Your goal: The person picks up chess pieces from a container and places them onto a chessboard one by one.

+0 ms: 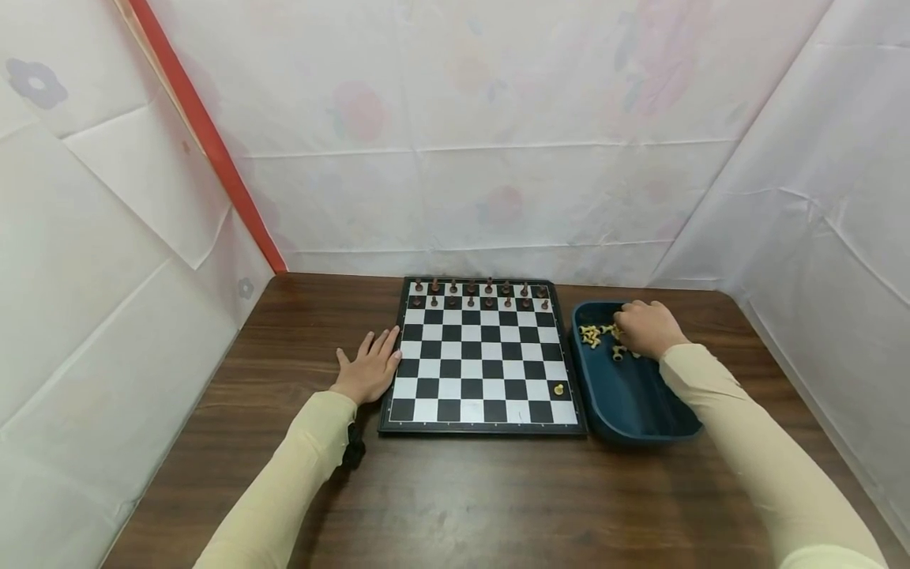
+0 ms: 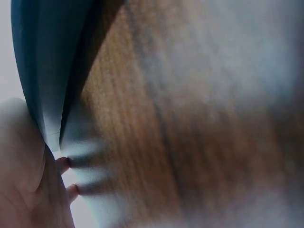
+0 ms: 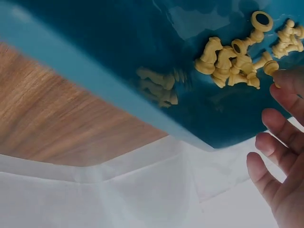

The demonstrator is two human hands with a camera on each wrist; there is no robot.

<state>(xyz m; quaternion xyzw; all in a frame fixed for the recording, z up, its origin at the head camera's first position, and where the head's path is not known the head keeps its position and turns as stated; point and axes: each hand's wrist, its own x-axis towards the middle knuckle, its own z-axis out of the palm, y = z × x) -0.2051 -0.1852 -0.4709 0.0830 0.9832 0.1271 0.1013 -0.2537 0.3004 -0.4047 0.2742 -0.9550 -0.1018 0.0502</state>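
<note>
In the head view my left hand (image 1: 367,367) lies flat with fingers spread on the table, fingertips at the left edge of the checkered chessboard (image 1: 471,367). My right hand (image 1: 647,328) reaches into the blue tray (image 1: 633,407) right of the board. In the right wrist view its thumb and forefinger pinch a yellow chess piece (image 3: 271,68), partly hidden by the fingertips; the other fingers are loosely extended. Several yellow chess pieces (image 3: 222,66) lie in a heap beside it. One yellow pawn (image 1: 558,390) stands near the board's right front corner.
Dark brown chess pieces (image 1: 471,302) stand in two rows along the board's far side. The brown wooden table (image 1: 455,490) meets pale floral sheeting (image 1: 462,190) at the back and sides. A black band (image 1: 353,446) is at my left wrist.
</note>
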